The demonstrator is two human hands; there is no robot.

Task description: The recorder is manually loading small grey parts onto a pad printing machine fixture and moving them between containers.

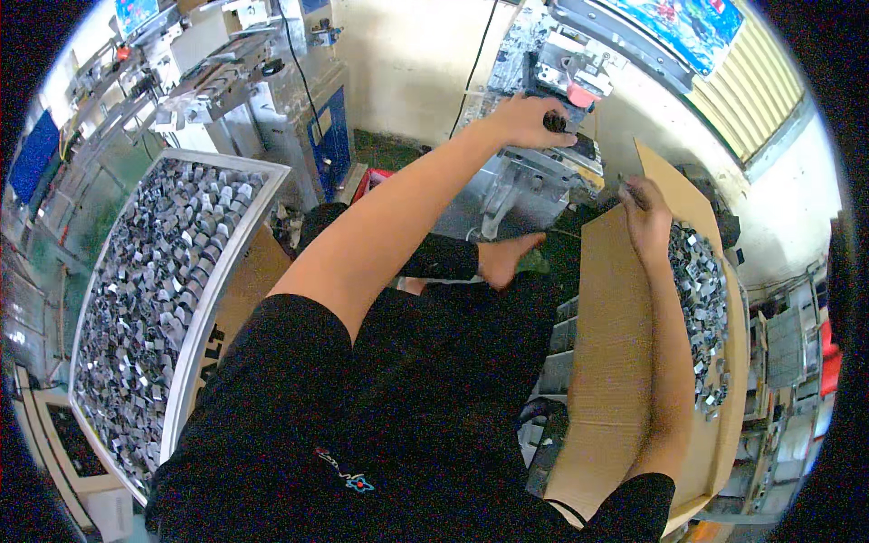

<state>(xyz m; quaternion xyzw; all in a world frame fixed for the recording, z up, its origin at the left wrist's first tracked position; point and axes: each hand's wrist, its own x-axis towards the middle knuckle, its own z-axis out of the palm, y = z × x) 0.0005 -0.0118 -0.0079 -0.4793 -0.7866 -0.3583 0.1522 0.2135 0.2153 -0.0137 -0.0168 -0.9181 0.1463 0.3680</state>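
Observation:
My left hand (pixel 532 123) reaches forward to the metal machine (pixel 520 195), its fingers curled around a dark round piece (pixel 555 120) in front of the machine's head. Whether that piece is loose or fixed there I cannot tell. Over the edge of the cardboard box (pixel 606 362) at my right, my right hand (pixel 646 213) is raised with its fingers pinched on a small dark metal piece (pixel 625 184). Many small bent metal pieces (pixel 699 299) lie in that box. Close to my left hand, a red part (pixel 582 95) shows on the machine.
A white-rimmed tray (pixel 186 389) heaped with curved metal pieces stands at my left. Behind it are more machines (pixel 226 100). A bright screen (pixel 692 32) hangs above the machine. My bare foot (pixel 507 261) is beneath it. Shelving (pixel 783 362) stands at the far right.

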